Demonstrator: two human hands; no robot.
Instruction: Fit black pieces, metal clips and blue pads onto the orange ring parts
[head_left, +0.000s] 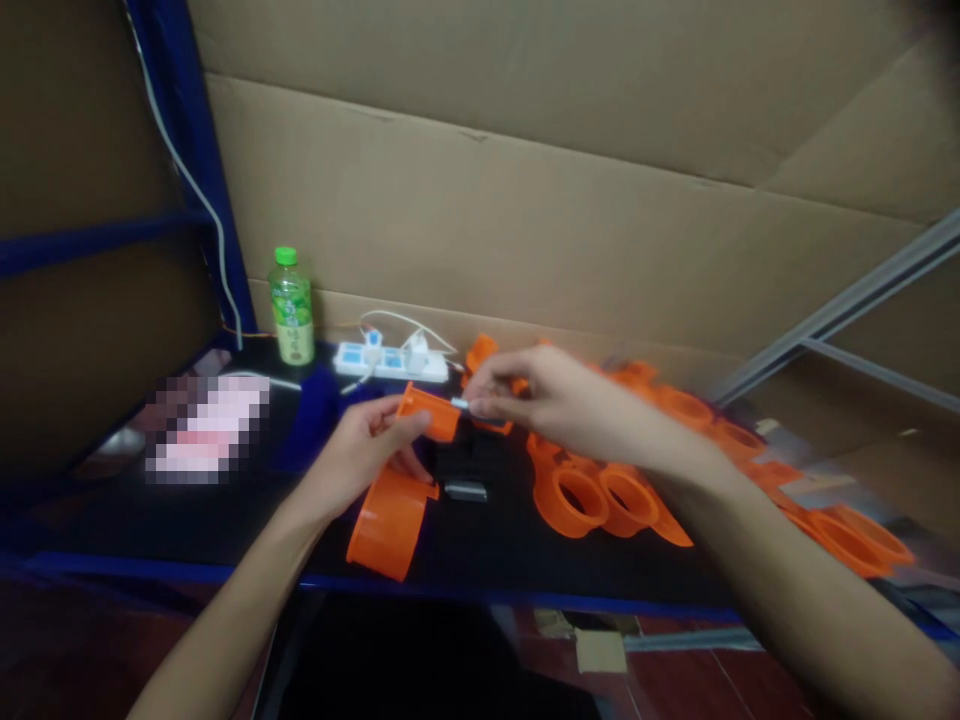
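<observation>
Above the dark table [187,530], the left hand [360,450] grips an orange plastic part [390,520], fingers closed around its narrow end. The right hand [540,400] pinches a small white piece [459,403] at that end. More orange rings [600,500] lie just right; a green bottle [291,305] and a power strip [390,362] stand behind.

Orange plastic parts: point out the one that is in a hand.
The orange part nearest the camera, gripped by the left hand; the other orange parts lie loose on the black table.

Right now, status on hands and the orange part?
Left hand grips orange part. Right hand pinches small white piece at its top end. Loose orange parts lie right.
</observation>
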